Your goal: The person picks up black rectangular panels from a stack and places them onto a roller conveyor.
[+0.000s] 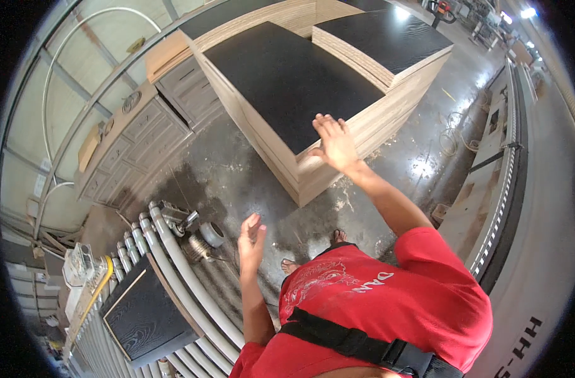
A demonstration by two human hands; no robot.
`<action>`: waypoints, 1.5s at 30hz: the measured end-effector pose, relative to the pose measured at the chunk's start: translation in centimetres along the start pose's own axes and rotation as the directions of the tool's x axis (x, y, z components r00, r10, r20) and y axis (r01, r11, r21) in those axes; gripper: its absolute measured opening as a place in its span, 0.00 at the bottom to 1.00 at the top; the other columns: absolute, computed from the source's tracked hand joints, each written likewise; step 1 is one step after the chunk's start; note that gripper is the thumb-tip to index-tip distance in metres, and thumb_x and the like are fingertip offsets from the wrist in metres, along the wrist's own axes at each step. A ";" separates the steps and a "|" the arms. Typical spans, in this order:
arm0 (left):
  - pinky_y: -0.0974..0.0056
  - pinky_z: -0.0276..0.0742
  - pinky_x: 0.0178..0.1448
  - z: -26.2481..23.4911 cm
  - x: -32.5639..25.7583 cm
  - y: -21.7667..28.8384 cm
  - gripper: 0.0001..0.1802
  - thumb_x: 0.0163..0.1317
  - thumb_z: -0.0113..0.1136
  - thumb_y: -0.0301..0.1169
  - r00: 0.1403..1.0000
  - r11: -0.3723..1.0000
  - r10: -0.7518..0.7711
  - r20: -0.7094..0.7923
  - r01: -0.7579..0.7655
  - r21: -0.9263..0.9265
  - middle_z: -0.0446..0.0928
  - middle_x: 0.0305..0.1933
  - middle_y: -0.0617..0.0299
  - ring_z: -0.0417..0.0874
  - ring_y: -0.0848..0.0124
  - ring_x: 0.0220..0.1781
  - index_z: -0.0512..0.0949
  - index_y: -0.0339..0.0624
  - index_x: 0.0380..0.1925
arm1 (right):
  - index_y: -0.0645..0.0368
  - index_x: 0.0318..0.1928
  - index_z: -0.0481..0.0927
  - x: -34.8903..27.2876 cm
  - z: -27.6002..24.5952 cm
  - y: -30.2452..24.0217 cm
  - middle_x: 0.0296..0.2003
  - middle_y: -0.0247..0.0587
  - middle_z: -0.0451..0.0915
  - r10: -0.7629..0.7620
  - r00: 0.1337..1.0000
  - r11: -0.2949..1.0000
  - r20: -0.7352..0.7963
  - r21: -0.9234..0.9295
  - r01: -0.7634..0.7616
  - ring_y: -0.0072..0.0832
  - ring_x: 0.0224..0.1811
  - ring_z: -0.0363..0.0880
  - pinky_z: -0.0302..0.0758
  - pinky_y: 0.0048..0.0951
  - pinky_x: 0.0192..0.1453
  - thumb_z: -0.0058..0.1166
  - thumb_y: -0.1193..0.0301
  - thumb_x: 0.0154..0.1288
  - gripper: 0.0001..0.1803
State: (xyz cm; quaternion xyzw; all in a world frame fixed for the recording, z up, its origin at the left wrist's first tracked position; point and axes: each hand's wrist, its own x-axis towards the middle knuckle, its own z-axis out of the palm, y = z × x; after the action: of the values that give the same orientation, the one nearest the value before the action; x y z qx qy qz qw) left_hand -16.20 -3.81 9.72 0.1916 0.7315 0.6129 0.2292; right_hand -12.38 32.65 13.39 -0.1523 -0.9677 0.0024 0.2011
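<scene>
A tall stack of wooden panels with a black wood-grain top (294,82) stands in front of me, its pale edges showing at the sides. My right hand (335,143) reaches over its near corner. The fingers are stretched out and appear to rest at the edge of the top panel, though actual contact is hard to tell. Lower and to the left, my left hand (252,242) is held in the air above the floor, with thumb and fingers apart and nothing in it. A single black panel with a pale edge (150,312) lies on the roller conveyor (193,277) at my left.
A second, higher pile of black-topped boards (382,38) adjoins at the back right. Wooden drawer cabinets (136,142) line the left wall. A motor-like machine part (202,239) sits beside the rollers. Along the right runs a long machine rail (498,189), with a coiled cable (451,135) on the floor.
</scene>
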 end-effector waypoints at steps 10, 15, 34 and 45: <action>0.61 0.82 0.52 10.9 8.4 5.7 0.30 0.73 0.54 0.43 0.964 0.879 -0.265 -0.027 0.230 -0.418 0.76 0.61 0.53 0.81 0.64 0.57 0.63 0.38 0.68 | 0.56 0.65 0.71 -6.1 -2.0 -1.0 0.70 0.40 0.66 -0.027 0.983 0.997 -0.179 0.065 0.039 0.37 0.72 0.63 0.57 0.50 0.75 0.58 0.64 0.57 0.33; 0.69 0.79 0.38 13.1 8.9 4.3 0.12 0.67 0.65 0.37 0.945 0.727 -0.327 -0.015 0.241 -0.643 0.79 0.37 0.72 0.79 0.79 0.34 0.76 0.50 0.46 | 0.58 0.66 0.72 -11.0 -5.2 -0.8 0.69 0.41 0.67 -0.010 0.991 0.990 -0.136 0.135 0.028 0.38 0.72 0.64 0.56 0.49 0.75 0.54 0.68 0.58 0.32; 0.49 0.73 0.63 13.7 1.5 -0.8 0.33 0.68 0.56 0.55 0.856 0.347 -0.162 0.490 0.515 -0.784 0.76 0.62 0.60 0.78 0.60 0.60 0.70 0.42 0.62 | 0.69 0.66 0.68 -31.4 -10.3 4.7 0.64 0.47 0.72 0.794 0.069 -0.559 0.604 0.770 -0.307 0.38 0.64 0.72 0.68 0.40 0.68 0.54 0.57 0.73 0.32; 0.49 0.65 0.73 13.8 -0.5 -1.1 0.36 0.62 0.65 0.49 0.815 0.128 -0.540 0.210 0.327 -0.936 0.72 0.66 0.53 0.72 0.54 0.66 0.69 0.38 0.63 | 0.76 0.67 0.64 -40.7 -9.8 5.0 0.65 0.54 0.69 0.959 -0.142 -0.278 0.246 0.713 -0.644 0.42 0.65 0.69 0.63 0.41 0.70 0.45 0.38 0.70 0.49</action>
State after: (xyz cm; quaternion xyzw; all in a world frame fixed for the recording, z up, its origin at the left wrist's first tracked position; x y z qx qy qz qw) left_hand -7.91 6.83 6.76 -0.2605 0.2583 0.8414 0.3968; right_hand 28.43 24.81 6.29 -0.7129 -0.3817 0.4464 0.3831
